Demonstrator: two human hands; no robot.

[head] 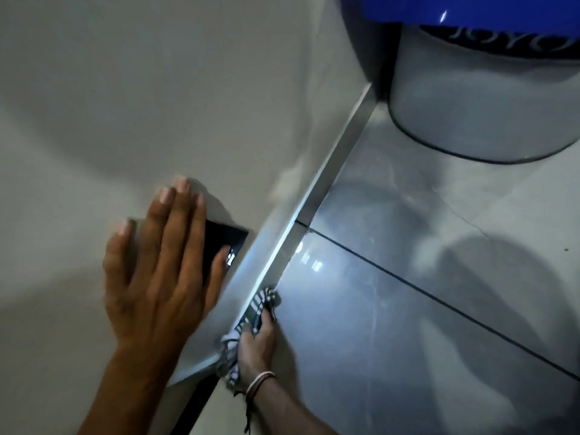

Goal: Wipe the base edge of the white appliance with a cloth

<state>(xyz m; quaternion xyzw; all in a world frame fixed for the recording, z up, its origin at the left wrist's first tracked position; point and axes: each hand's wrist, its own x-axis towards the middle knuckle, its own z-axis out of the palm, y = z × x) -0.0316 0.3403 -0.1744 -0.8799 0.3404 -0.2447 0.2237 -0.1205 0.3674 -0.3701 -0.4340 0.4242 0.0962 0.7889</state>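
My right hand (255, 343) grips the striped cloth (251, 321) against the white appliance (157, 89)'s base edge (314, 196) near its close end, left hand (157, 265) flat and spread above; most of the edge looks unwiped

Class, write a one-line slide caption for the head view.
Right hand presses a striped cloth along the white appliance base edge; left hand rests flat on its side.

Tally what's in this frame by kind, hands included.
hands: 2 (left hand, right hand)
striped cloth: 1
white appliance: 1
black panel: 1
white bucket with blue lid: 1
Total: 6
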